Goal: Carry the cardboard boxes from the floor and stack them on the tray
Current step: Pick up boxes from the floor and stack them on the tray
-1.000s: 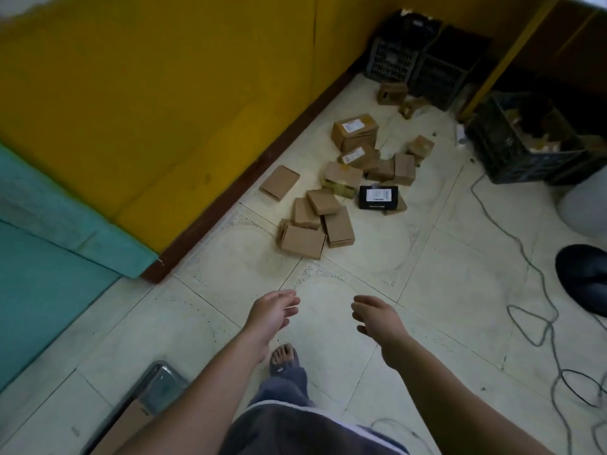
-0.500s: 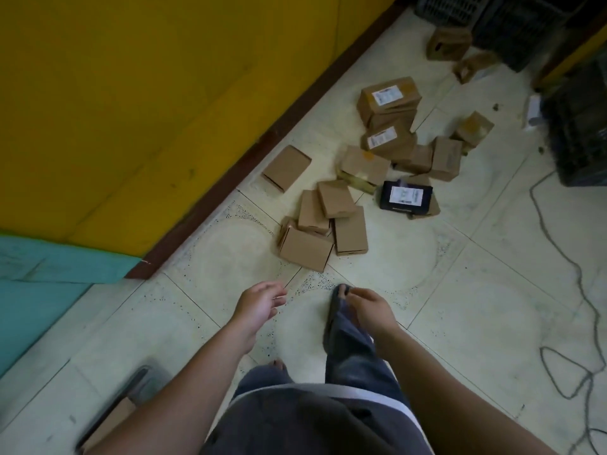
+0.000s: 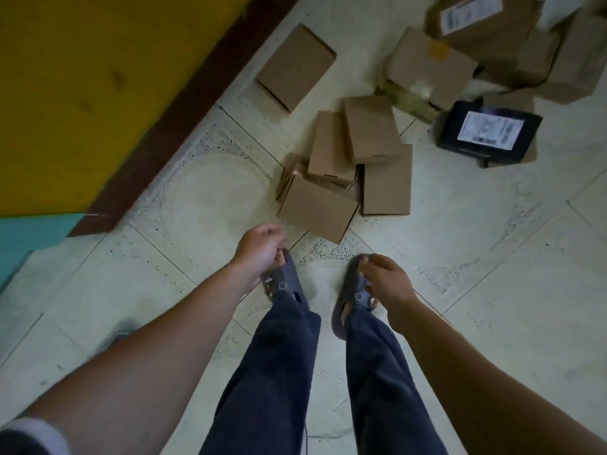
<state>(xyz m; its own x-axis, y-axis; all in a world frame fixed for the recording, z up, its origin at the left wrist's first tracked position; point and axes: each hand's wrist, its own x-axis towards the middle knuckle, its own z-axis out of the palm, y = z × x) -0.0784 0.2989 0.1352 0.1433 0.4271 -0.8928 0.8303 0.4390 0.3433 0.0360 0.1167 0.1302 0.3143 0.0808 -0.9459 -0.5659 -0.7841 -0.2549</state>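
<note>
Both hands hang empty above the person's own feet. The left hand [image 3: 261, 246] has its fingers loosely curled, its grip holding nothing; the right hand [image 3: 387, 279] is likewise relaxed and half curled, pinching nothing. Both feet stand on the tiled floor [image 3: 492, 290], toes just short of the pile.

The nearest box [image 3: 317, 208] lies tilted against its neighbours, directly ahead of the left hand. Beyond it, flat boxes [image 3: 358, 142] overlap one another; a lone box [image 3: 295, 65] sits apart by the wall; a black box [image 3: 489, 133] with a label and larger cartons [image 3: 476, 18] lie farther right.

The tray is not in view.

Recommended: bend low, take the nearest box first, one palm on each short side, and lift it clear before the leaning boxes shift. Overloading one armful risks a drop.
</note>
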